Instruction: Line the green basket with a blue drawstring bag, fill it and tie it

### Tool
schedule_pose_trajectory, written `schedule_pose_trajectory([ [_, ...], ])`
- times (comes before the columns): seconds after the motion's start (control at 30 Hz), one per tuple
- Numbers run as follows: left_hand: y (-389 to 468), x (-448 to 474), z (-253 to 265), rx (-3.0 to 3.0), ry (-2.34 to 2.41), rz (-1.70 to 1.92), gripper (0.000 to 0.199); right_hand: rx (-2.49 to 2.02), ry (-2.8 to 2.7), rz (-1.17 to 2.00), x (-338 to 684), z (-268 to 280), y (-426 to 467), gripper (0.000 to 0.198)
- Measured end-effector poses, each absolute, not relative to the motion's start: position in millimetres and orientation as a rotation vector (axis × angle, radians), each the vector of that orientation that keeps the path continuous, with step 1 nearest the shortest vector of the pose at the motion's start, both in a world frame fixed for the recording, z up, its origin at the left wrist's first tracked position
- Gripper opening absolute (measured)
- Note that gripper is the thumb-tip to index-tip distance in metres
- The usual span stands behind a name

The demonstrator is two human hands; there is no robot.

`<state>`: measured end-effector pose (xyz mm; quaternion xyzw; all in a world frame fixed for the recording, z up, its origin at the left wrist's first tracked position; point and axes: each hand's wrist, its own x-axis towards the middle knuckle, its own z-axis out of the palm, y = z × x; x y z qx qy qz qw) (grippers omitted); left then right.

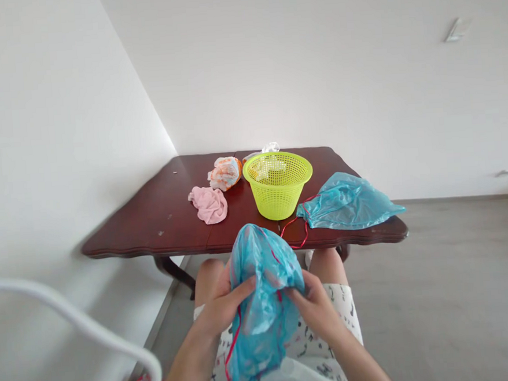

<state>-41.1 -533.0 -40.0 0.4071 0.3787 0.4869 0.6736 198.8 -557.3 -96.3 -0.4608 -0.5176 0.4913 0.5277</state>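
Note:
Above my lap, both hands hold a thin blue plastic drawstring bag (262, 312) with a red cord. My left hand (233, 296) grips its left side, thumb across the front and the other fingers partly behind the film. On the right side my right hand (311, 299) pinches a bunched fold of the bag. A second blue bag (346, 204) lies flattened on the table to the right, its red cord hanging toward the front edge. Beyond my hands stands a yellow-green plastic basket (278, 203), with something yellowish showing inside through the mesh.
On the dark wooden table (143, 221) lie a pink cloth (209, 204) and a crumpled orange-and-white package (225, 173). A whitish item (271, 147) shows behind the basket. A white curved tube (94, 329) crosses the lower left. Walls stand behind and at left.

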Motion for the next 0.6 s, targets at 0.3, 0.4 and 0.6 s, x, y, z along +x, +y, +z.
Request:
schedule_pose_trajectory([
  [0.3,-507,-83,-35,0.982,1.082,1.087,0.096,-1.070,-0.758,0.929,307,-78,-544,0.027],
  [0.4,-512,-79,-41,1.093,1.028,1.072,0.082,-1.217,-0.978,0.430,290,-73,-564,0.031],
  [0.6,-519,-61,-17,1.530,0.797,0.824,0.054,-1.165,-1.704,0.156,222,-65,-591,0.027],
])
